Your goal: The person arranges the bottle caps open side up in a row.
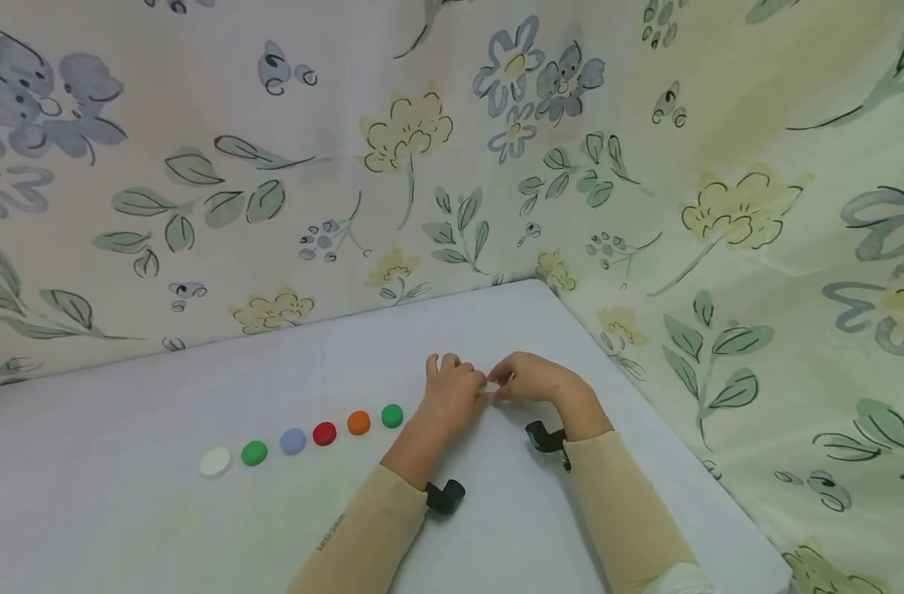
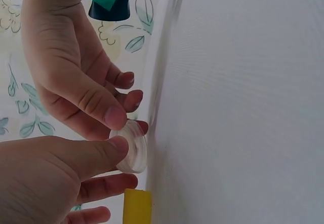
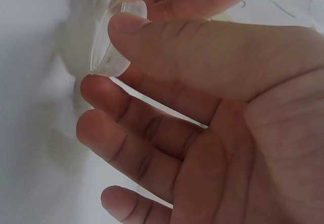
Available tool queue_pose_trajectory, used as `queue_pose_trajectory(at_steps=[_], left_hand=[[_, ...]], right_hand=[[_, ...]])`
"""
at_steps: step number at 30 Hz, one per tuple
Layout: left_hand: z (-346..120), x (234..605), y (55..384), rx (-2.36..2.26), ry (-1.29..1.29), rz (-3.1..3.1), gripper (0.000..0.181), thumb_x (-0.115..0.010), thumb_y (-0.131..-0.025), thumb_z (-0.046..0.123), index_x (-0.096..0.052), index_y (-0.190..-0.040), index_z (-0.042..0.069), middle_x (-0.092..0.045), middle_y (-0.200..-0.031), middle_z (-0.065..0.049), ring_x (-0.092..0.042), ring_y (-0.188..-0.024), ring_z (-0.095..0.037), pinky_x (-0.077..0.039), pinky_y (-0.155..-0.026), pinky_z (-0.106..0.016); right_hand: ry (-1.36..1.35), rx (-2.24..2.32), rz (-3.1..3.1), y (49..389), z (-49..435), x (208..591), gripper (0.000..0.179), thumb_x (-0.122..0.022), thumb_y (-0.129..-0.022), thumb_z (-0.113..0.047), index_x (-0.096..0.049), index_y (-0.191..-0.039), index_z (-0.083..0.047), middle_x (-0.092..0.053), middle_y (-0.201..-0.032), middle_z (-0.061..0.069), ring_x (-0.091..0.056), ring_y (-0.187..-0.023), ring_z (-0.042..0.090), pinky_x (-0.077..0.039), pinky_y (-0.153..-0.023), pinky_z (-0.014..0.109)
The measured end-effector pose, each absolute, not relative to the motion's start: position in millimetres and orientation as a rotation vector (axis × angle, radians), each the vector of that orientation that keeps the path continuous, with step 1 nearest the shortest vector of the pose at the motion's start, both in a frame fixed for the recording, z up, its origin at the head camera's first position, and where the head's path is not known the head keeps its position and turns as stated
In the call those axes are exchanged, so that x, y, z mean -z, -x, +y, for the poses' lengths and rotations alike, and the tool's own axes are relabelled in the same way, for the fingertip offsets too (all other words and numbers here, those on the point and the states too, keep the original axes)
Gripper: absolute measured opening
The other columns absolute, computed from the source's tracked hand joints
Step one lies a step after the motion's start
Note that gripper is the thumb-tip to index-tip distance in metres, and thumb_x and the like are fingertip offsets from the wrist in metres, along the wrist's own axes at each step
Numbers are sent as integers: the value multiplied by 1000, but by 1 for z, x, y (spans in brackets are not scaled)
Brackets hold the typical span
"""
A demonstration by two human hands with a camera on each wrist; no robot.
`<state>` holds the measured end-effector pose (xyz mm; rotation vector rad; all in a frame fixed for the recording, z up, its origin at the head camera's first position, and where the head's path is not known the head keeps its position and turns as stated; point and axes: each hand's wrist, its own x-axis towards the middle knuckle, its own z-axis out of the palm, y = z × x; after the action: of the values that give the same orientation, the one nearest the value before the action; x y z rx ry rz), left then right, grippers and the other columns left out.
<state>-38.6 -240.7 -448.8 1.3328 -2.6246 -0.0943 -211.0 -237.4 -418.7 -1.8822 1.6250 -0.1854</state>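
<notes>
and it's both hands on 1 small piece: the left hand [image 1: 454, 394] and the right hand [image 1: 532, 379] meet above the surface [image 1: 88, 511], thumb and fingers of each pinching a clear cap [image 2: 136, 153]. from the head view that cap barely registers, a pale glint between the fingertips; the wrist views give it away, see-through, tipped on edge, and in the right wrist view its ridged side comes up sharp.

only the head view has the line of 6 discs: white disc [image 1: 215, 463], green, light-blue disc [image 1: 293, 441], red disc [image 1: 324, 433], orange disc [image 1: 359, 422], green again, just beside the left wrist.

and here's 1 for the wrist views alone: a yellow piece [image 2: 137, 207], cut off by the frame edge, its full shape impossible to call. thumbs cover part of the cap, and the right wrist view crops the left hand.
</notes>
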Motion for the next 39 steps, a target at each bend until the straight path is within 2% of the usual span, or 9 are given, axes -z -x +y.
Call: queue_pose_trajectory(at_steps=[4, 12, 17, 24, 30, 39], left_hand=[[-238, 450, 41, 75, -1356, -2621, 21, -64, -89, 37, -71, -103, 23, -62, -95, 5, -45, -102, -22, -18, -100, -56], [-237, 450, 38, 98, -1339, -2580, 19, -61, -91, 35, -73, -100, 23, -61, -94, 4, -46, -99, -22, -21, -98, -55], [-240, 447, 38, 129, -1336, -2540, 20, -61, -92, 32, -73, -102, 21, -63, -96, 2, -50, -103, -24, -22, -100, -57], [-244, 446, 40, 210, -1356, -2481, 20, -60, -92, 30, -74, -100, 19, -67, -93, 2, -52, -97, -22, -22, -100, -56], [-244, 446, 40, 262, -1358, -2437, 17, -63, -91, 27, -75, -97, 18, -69, -91, 3, -53, -91, -20, -26, -97, -54], [-243, 447, 40, 262, -1398, -2445, 19, -61, -92, 27, -74, -103, 20, -65, -93, 2, -50, -97, -23, -30, -93, -49]], right_hand=[[1900, 203, 1626, 215, -237, 420, 28, -74, -80, -19, -68, -108, -16, -64, -102, -7, -56, -94, 13, -45, -84, 38], [1953, 250, 1605, 218, -240, 418, 9, -71, -81, -16, -66, -89, -18, -62, -87, -6, -54, -84, 17, -43, -76, 36], [1958, 279, 1582, 219, -242, 416, 6, -67, -84, -14, -66, -90, -16, -62, -87, -5, -54, -84, 17, -43, -77, 36], [1960, 321, 1565, 221, -243, 415, 7, -65, -88, -14, -67, -94, -16, -63, -89, -5, -55, -87, 15, -43, -81, 36], [1968, 336, 1576, 220, -243, 415, 8, -65, -88, -15, -67, -95, -15, -63, -89, -5, -55, -86, 16, -44, -79, 36], [1961, 344, 1599, 221, -244, 416, 5, -66, -85, -14, -66, -90, -14, -63, -85, -4, -56, -82, 16, -44, -77, 36]])
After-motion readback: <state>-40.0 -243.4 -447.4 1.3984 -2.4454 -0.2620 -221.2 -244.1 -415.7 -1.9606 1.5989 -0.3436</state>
